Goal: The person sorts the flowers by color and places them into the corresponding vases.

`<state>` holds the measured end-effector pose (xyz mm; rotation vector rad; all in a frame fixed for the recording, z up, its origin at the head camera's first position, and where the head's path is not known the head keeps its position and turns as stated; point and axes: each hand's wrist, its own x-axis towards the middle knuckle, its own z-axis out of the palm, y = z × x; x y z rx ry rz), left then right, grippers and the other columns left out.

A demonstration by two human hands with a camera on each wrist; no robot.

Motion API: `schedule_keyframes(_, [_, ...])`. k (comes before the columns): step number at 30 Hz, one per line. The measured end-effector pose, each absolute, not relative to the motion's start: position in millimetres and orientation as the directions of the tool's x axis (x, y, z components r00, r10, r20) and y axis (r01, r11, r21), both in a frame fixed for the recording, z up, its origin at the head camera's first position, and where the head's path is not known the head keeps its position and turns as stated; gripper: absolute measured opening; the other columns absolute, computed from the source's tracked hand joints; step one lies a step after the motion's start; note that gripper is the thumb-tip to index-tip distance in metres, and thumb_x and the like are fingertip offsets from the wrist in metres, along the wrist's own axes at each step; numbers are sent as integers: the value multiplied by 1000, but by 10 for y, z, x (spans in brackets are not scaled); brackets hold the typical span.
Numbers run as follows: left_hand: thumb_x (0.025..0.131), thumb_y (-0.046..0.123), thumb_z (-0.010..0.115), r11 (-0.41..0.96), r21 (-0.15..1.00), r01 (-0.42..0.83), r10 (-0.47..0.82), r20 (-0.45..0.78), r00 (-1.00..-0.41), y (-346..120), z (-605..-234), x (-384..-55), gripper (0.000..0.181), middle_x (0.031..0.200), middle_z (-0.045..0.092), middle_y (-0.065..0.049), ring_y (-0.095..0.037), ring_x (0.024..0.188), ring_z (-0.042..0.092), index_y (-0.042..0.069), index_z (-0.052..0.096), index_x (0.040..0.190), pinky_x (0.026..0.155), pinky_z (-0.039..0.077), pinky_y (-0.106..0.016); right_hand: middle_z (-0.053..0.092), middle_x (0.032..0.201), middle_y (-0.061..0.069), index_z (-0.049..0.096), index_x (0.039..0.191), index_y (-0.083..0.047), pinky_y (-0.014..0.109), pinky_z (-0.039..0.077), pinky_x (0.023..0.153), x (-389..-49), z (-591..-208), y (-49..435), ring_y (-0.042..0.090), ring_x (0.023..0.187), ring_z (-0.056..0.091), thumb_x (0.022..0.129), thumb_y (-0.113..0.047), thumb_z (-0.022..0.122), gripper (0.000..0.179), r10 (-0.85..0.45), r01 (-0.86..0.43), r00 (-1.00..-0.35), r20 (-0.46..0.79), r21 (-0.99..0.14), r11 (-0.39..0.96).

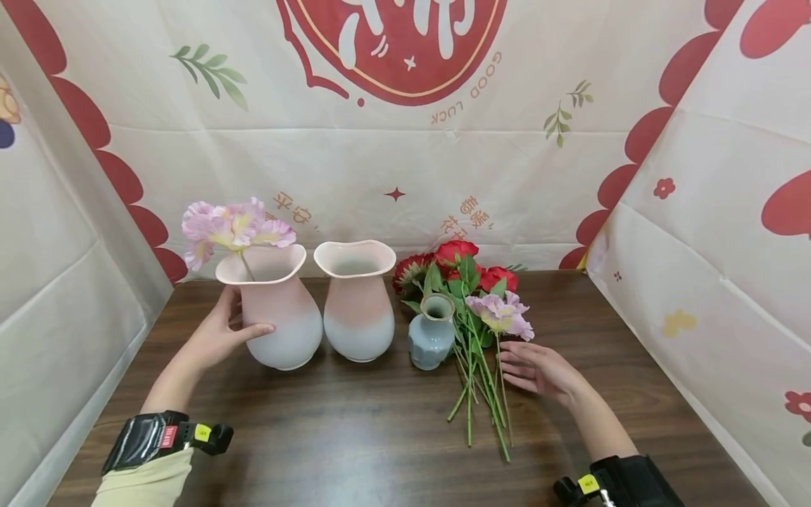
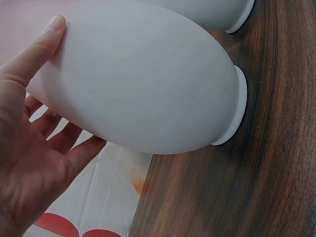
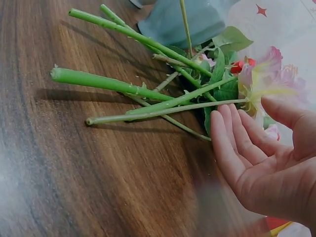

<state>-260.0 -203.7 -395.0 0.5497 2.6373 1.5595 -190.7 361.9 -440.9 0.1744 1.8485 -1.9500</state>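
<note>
Vase (image 1: 281,331) at left, its lower interior hidden by the front rim, which also conceals the bottom of the stem of the leaning pink flower (image 1: 237,229). Behind the blue bottle (image 1: 431,343), which stands to the right of the second vase (image 1: 359,313), leaves and stems are partly covered; the red roses (image 1: 457,251) overlap so closely that I cannot count them from here. A dark red bloom (image 1: 412,271) is partly screened at their left. The red emblem (image 1: 393,81) on the cloth backdrop (image 1: 355,162) is cut off at the top.

Both large vases are smooth and matt, grading from pink to bluish white, with wavy flared rims, rounded bellies and narrow feet; the bottle is faceted, with a small round mouth. The pink petals are ruffled, with yellowish centres. Among the lying stems, one thick green stem (image 3: 108,84) bears short nubs. The table (image 1: 317,451) shows dark, streaked wood grain.

The left hand (image 1: 218,334) grasps the vase at left, which stands on the table, thumb across the front and fingers reaching behind. The right hand (image 1: 541,370) is released, fingers slightly bent, beside the stem of the lying pink flower (image 1: 500,313); whether fingertips touch that stem, I cannot tell.
</note>
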Motion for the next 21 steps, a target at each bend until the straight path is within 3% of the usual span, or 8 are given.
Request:
schedule_keyframes(13, [90,17,74,449,849,280,307,148,-940,-2045,-3927,-2613,92,152,27,-29,-47,141,31,5,10,153,112,30,-68,71,118,-4,40,149,1,29,57,95,-1925,-4454,3566,10,110,68,105,-17,51,49,-294,377,-893,-340,-923,-78])
schedule_keyframes(21, [90,17,74,449,848,281,308,149,-940,-2044,-3944,-2600,92,152,27,-28,-48,141,31,6,9,154,112,30,-69,67,113,-3,35,146,10,26,57,91,-1914,-4384,3455,8,105,68,104,-16,51,52,-232,305,-924,-303,-952,28])
